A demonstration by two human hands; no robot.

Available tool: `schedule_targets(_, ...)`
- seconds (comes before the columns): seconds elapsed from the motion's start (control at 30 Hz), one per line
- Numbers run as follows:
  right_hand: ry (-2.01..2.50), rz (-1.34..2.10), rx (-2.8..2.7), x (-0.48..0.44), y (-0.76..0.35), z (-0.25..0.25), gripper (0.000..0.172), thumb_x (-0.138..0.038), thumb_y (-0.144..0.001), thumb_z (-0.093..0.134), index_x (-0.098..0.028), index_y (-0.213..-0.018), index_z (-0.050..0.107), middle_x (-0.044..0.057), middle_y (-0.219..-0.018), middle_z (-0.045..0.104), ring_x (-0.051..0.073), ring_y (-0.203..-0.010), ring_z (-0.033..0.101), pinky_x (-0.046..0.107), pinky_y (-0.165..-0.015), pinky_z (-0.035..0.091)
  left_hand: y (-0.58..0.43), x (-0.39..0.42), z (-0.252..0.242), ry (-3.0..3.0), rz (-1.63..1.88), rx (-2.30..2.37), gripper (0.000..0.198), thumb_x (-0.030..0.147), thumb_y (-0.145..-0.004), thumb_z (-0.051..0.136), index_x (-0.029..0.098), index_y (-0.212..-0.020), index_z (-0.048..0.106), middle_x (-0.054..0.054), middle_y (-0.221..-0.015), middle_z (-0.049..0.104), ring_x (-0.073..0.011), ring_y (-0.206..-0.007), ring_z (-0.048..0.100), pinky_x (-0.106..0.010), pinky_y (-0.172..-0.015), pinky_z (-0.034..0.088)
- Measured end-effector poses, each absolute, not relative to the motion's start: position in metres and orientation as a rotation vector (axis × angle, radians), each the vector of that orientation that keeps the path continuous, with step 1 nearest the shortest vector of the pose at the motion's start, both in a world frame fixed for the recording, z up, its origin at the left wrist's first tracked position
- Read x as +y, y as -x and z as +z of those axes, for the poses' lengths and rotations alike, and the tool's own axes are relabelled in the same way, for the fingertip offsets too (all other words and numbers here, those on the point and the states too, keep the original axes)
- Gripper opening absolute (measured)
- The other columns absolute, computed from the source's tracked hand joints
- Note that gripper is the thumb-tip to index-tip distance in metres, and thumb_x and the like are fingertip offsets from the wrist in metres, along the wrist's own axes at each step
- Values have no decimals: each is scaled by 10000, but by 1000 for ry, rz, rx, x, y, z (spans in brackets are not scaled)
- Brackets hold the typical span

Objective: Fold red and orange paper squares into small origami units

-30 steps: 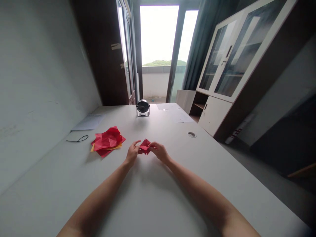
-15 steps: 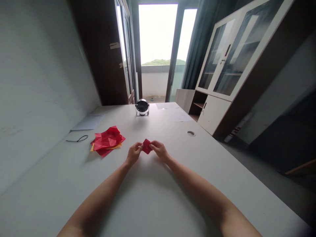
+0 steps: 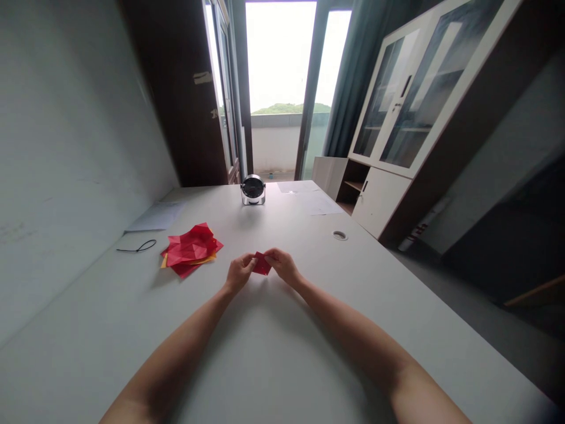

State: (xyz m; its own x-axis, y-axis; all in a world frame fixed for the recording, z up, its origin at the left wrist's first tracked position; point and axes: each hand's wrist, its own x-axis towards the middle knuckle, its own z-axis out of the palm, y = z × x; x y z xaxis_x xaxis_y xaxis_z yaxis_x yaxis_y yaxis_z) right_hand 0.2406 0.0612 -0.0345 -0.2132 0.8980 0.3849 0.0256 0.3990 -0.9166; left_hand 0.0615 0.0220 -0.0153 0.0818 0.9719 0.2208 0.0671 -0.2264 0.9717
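A small folded piece of red paper (image 3: 262, 265) is held between my two hands, just above the white table (image 3: 265, 353). My left hand (image 3: 241, 271) pinches its left side between thumb and fingers. On the other side, my right hand (image 3: 282, 265) grips the upper right part, its fingers bent over the edge. Off to the left lies a loose pile of creased red paper (image 3: 192, 246), with some orange-yellow paper (image 3: 205, 259) showing underneath.
A round black device on a silver stand (image 3: 253, 189) is at the far side. A black cable tie or cord (image 3: 139, 247) and white sheets (image 3: 156, 216) lie left; more paper (image 3: 324, 204) lies far right. A round cable hole (image 3: 339, 235) and cabinets (image 3: 384, 200) are right.
The red paper has turned from a diamond stance to a squarer one between my hands. My right fingers have shifted up toward its upper corner. The view has tilted slightly.
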Motion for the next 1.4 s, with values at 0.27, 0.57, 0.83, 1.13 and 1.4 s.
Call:
schedule_targets(0.27, 909, 926, -1712, 52, -239, -25, 241, -406, -860, 615, -179, -810, 681, 4, -702, 678, 132, -623, 584, 240, -583, 449, -62, 16, -7, -1538, 1312, 1258, 294, 477, -789, 696, 189, -823, 748, -50, -758, 733, -200, -722, 663, -263, -665, 499)
schedule_targets(0.57, 931, 1028, -1586, 60, -246, -28, 329, -493, -856, 617, -179, -757, 632, 2, -580, 626, 140, -536, 572, 239, -509, 425, -57, 26, -13, -1386, 1349, 1184, 339, 492, -808, 643, 162, -799, 723, -33, -718, 697, -171, -673, 636, -253, -637, 499)
schedule_targets(0.83, 854, 1152, -1575, 60, -241, -35, 339, -505, -825, 665, -170, -817, 617, -2, -625, 632, 134, -566, 576, 235, -525, 432, -55, 30, -17, -1345, 1371, 1178, 313, 464, -777, 684, 160, -844, 719, -42, -757, 699, -165, -678, 618, -254, -636, 485)
schedule_targets(1.13, 865, 1164, -1578, 55, -238, -32, 361, -509, -841, 626, -151, -800, 654, 21, -719, 646, 137, -645, 573, 256, -601, 461, -55, 29, -16, -1427, 1333, 1157, 324, 492, -795, 659, 172, -809, 712, 3, -646, 611, -122, -575, 506, -231, -565, 398)
schedule_targets(1.4, 951, 1175, -1470, 55, -239, -28, 563, -694, -848, 520, -170, -641, 540, -4, -560, 488, 114, -512, 437, 237, -480, 339, -56, 28, -17, -1494, 1278, 1138, 312, 473, -821, 643, 170, -802, 715, 1, -621, 588, -121, -574, 507, -224, -558, 395)
